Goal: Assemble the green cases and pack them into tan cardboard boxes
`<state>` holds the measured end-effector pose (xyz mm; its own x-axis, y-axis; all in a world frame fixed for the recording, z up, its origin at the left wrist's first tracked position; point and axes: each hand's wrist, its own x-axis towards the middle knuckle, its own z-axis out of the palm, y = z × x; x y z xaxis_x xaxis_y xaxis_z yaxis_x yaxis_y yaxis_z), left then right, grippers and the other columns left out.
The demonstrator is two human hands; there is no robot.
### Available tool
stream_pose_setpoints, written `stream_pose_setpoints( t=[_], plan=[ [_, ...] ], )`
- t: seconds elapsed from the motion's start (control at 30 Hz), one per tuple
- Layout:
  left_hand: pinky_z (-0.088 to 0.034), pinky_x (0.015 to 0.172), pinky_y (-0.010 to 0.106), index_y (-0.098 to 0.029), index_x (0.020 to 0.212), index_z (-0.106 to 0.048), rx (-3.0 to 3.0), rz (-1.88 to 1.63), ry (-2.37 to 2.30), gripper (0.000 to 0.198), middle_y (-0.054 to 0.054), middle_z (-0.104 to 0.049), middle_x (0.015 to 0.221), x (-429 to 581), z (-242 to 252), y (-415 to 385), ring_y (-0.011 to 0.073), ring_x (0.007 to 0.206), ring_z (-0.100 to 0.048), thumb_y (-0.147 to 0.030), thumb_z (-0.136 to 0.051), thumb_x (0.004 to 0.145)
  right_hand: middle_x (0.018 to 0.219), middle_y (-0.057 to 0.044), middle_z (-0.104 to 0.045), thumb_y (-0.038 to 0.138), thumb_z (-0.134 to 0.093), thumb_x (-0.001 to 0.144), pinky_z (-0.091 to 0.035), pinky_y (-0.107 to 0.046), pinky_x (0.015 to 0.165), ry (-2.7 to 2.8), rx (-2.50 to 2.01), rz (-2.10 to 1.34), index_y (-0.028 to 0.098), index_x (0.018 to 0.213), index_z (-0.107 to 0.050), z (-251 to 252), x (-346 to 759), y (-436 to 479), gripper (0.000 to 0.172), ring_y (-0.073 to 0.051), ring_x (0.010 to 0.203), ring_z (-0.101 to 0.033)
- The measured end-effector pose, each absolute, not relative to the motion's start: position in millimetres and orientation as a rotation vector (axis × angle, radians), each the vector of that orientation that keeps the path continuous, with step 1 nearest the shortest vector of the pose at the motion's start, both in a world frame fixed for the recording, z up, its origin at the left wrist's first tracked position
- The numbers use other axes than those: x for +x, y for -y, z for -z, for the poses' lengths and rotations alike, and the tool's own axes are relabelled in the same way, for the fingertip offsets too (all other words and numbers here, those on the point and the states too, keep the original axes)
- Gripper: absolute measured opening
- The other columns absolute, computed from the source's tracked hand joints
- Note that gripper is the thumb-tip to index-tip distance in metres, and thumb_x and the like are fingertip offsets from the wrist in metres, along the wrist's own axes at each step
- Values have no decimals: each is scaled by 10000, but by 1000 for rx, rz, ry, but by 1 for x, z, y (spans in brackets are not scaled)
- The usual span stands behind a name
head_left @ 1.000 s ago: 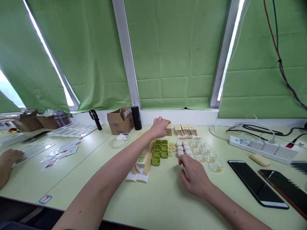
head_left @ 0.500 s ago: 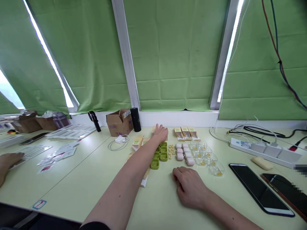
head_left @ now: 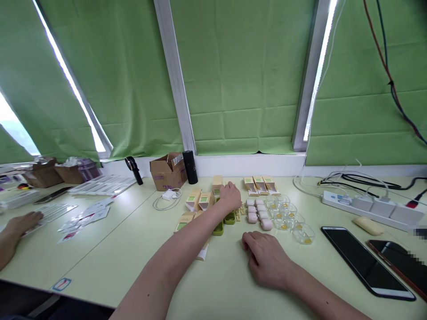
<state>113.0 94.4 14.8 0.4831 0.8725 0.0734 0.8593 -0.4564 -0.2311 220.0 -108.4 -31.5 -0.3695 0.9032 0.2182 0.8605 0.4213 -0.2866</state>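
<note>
My left hand (head_left: 230,197) reaches across the table, just in front of a small cream box (head_left: 229,181) in the back row. Its fingers bend down and away from me, so their tips are hidden. Another open cream box (head_left: 217,183) stands to its left. Under the hand and forearm are green square cups (head_left: 218,229), largely covered, and small yellowish pieces (head_left: 240,216). My right hand (head_left: 265,260) rests on the tabletop with loosely curled fingers and nothing visible in them. Beyond it sit pale pink rounded cases (head_left: 252,218) in two columns and clear plastic cups (head_left: 303,234) with yellow spots.
More cream boxes (head_left: 259,186) stand at the back and left (head_left: 193,200). Phones (head_left: 367,262) and a power strip (head_left: 370,206) lie right. A cardboard box (head_left: 167,173), black bottle (head_left: 190,167) and white cable (head_left: 167,202) are back left. Another person's hand (head_left: 25,222) is far left.
My left hand has shifted right and a little nearer, uncovering cream boxes on the left and covering more of the green cups. My right hand rests as before. The view has turned slightly.
</note>
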Motion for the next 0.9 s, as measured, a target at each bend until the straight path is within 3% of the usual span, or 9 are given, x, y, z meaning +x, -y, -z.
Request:
stream_pose_setpoints(
  t=[0.43,0.6,0.9],
  plan=[
    [-488,1059,519,-111,1660,-256,-2499,-26,1715,812,312,-320,1672,128,1,-114,440,1466,-450,-359,-556,947,924,-51,-700,64,-562,677,-265,-332,683,2327,-1524,-210,226,951,-534,31,221,109,320,-234,814,-604],
    [-496,1072,535,-79,1660,-255,-2469,20,1807,751,326,-274,1695,134,2,-124,448,1483,-434,-427,-422,1015,933,-50,-703,56,-562,677,-281,-333,692,2330,-1530,-222,230,946,-527,30,220,110,323,-237,825,-605],
    [-520,1079,542,-79,1695,-170,-2445,-1,1914,844,307,-174,1747,137,-1,-139,457,1503,-427,-435,-460,986,925,-47,-700,47,-553,685,-286,-336,695,2336,-1528,-212,231,944,-522,31,219,109,319,-245,834,-610]
  ],
)
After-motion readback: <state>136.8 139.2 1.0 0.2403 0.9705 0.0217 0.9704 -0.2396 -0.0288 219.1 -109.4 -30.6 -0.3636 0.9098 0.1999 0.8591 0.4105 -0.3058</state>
